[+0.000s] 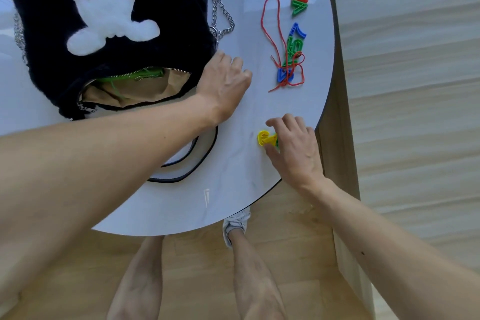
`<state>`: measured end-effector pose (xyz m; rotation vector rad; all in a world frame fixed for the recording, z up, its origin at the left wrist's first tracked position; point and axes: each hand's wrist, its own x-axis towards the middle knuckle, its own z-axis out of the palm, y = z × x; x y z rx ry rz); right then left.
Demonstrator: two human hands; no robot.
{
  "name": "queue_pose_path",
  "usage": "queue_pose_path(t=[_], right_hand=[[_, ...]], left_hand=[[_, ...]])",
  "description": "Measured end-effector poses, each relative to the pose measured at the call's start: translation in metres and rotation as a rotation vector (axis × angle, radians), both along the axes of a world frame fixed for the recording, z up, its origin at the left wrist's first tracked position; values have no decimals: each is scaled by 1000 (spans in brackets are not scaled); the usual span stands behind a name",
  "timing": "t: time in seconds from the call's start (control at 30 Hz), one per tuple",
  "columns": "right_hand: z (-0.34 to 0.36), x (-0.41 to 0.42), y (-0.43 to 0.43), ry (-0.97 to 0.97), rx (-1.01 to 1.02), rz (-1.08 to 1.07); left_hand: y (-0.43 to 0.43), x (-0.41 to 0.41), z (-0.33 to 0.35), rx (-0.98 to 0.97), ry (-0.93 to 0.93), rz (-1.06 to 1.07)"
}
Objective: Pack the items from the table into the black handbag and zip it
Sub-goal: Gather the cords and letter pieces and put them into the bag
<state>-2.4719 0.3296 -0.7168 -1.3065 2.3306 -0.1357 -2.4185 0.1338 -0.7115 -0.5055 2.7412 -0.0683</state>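
Pinching a yellow number (pixel 266 138) between thumb and curled fingers of the right hand (pixel 296 148), well to the right of the black handbag (pixel 176 2) and nearer the body, low on the white table (pixel 233 189), with a green piece tucked beneath. Resting the left hand (pixel 223 83) palm down just beside the handbag's right edge, fingers bent, tips on the table; unclear whether gripping anything. Inside the unzipped handbag, mouth toward the body: tan lining and green string (pixel 130 76). Farther right of the handbag: red string (pixel 291 67) tangled over blue and green numbers (pixel 294 45).
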Motion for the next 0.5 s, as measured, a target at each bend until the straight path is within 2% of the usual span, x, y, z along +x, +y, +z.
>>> queue_pose_path(t=[0.13,0.3,0.5], right_hand=[[0,1,4,48,19,23],[-1,7,5,-11,88,7],[-4,10,0,-43,60,88]], left_hand=[[3,-4,-5,18,-21,10],[1,-3,-5,116,-40,41],[2,-3,-1,161,-79,-39]])
